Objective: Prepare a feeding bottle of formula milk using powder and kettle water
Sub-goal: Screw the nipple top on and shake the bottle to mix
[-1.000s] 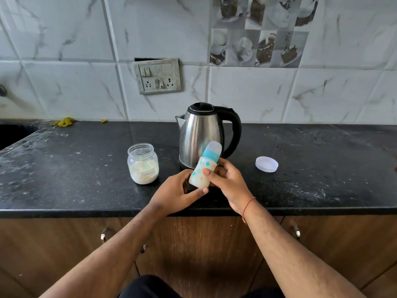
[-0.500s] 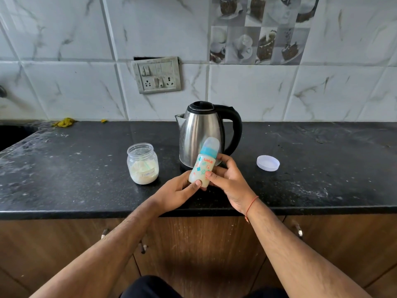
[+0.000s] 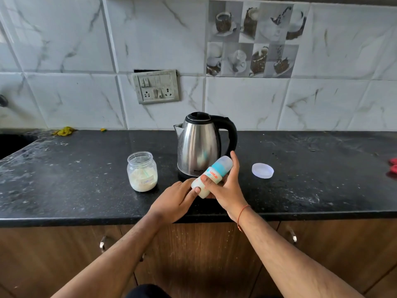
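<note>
A capped feeding bottle [image 3: 211,176] with milky liquid and a blue collar is tilted to the right in front of the steel kettle [image 3: 198,147]. My right hand [image 3: 225,190] grips the bottle around its body, index finger along the cap. My left hand [image 3: 176,200] touches the bottle's base with its fingertips. An open jar of formula powder [image 3: 142,171] stands on the black counter [image 3: 86,190] to the left of the kettle. The jar's white lid [image 3: 262,170] lies to the right of the kettle.
A switch and socket plate [image 3: 156,86] is on the tiled wall behind the kettle. Yellow scraps [image 3: 64,131] lie at the back left near a sink edge. Something red [image 3: 393,167] shows at the right frame edge. Wooden cabinet doors are under the counter.
The bottle has tipped further to the right between my hands, and my right hand's fingers have slid up toward its cap. Kettle, jar and lid have stayed put.
</note>
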